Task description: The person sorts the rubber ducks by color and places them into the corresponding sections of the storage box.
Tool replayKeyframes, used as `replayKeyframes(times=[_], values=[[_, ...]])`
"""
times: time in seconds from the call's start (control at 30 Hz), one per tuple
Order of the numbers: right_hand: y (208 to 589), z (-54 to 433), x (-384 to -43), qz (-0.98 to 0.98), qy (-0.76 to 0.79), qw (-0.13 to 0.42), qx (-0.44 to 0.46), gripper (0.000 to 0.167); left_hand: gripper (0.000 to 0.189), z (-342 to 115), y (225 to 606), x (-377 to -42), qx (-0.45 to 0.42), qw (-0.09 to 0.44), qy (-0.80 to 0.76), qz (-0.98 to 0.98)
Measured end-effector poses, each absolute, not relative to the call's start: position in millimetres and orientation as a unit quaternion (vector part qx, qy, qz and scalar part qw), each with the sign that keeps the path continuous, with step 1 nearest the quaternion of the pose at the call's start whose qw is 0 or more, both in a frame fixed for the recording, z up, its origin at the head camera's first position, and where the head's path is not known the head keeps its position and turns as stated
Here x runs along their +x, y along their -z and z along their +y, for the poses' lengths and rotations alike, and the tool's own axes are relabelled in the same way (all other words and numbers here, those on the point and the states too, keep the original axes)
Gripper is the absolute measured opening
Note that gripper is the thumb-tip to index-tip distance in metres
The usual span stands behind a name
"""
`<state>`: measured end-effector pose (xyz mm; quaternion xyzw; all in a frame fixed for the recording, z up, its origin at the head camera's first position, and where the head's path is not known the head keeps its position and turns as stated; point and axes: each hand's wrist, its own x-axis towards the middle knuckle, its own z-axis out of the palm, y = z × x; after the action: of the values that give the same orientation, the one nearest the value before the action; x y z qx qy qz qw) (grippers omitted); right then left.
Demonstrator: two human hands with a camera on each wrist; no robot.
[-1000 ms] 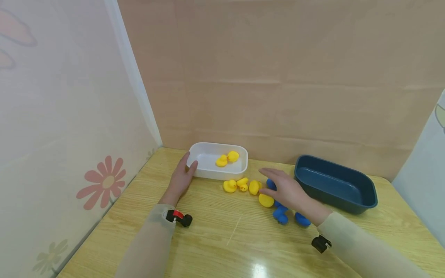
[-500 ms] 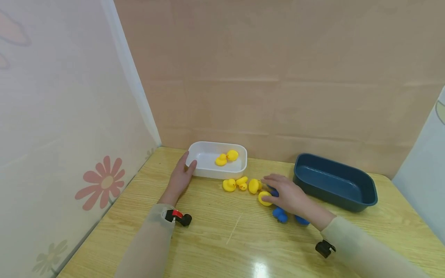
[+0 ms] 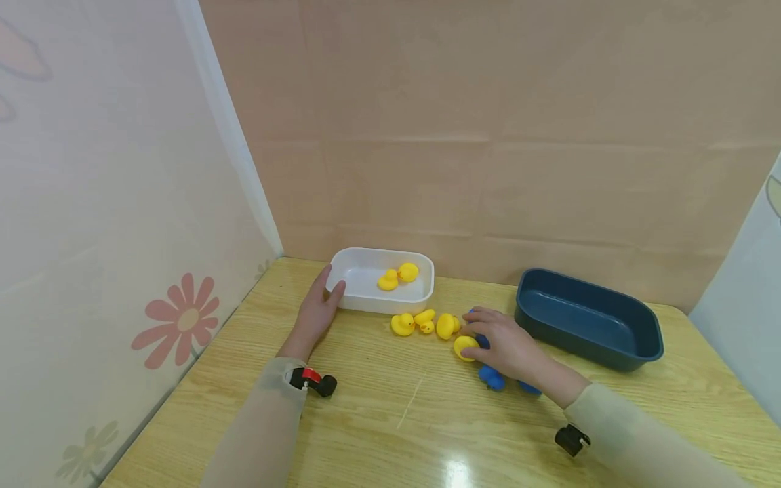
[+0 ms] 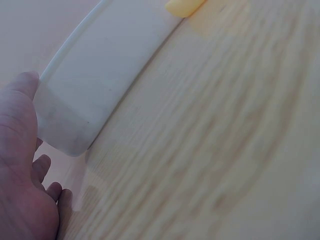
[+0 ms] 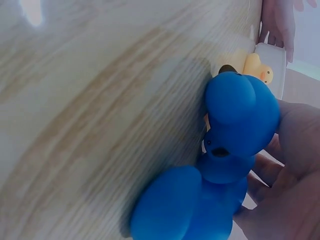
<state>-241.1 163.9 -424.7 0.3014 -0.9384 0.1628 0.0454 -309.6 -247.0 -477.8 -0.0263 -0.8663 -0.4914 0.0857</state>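
My left hand (image 3: pixel 314 315) rests at the left end of a white tray (image 3: pixel 378 305), thumb against its front corner, fingers along its end wall. Two yellow rubber ducks, one of them the nearer duck (image 3: pixel 388 280), lie inside. My right hand (image 3: pixel 503 344) is low over the duck pile, thumb and fingertips beside a yellow rubber duck (image 3: pixel 464 348) and a blue rubber duck (image 3: pixel 483 341). Its grip is partly hidden. In the right wrist view, a blue rubber duck (image 5: pixel 240 110) stands in front of the hand, hiding the fingertips.
A dark blue tray (image 3: pixel 549 332) stands at the right rear. More yellow ducks, including one duck (image 3: pixel 402 325), lie in front of the white tray. A blue duck (image 3: pixel 491 378) lies nearer me on the wooden table (image 3: pixel 366 420). A brown paper backdrop (image 3: pixel 390 135) closes off the rear.
My right hand has come down onto the ducks, and its thumb and fingers have drawn closer together. The left hand stays at the white tray.
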Motion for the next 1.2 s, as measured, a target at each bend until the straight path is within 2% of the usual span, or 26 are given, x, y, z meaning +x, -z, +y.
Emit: replayKeyframes(times=[0.27, 0.5, 0.83, 1.2], values=[[428.9, 163.3, -240.7, -0.934, -0.169, 0.062, 0.308, 0.03, 0.084, -247.0, 477.2, -308.9, -0.023, 0.081, 0.492, -0.866], [429.5, 162.4, -242.1, -0.935, -0.176, 0.053, 0.304, 0.027, 0.084, -246.3, 477.1, -308.5, -0.02, 0.079, 0.488, -0.869], [431.1, 161.1, -242.5, -0.936, -0.185, 0.05, 0.295, 0.03, 0.082, -246.2, 478.3, -310.3, -0.021, 0.081, 0.494, -0.865], [431.9, 161.9, -242.1, -0.937, -0.191, 0.08, 0.281, 0.035, 0.084, -246.4, 476.5, -309.5, -0.026, 0.083, 0.492, -0.867]])
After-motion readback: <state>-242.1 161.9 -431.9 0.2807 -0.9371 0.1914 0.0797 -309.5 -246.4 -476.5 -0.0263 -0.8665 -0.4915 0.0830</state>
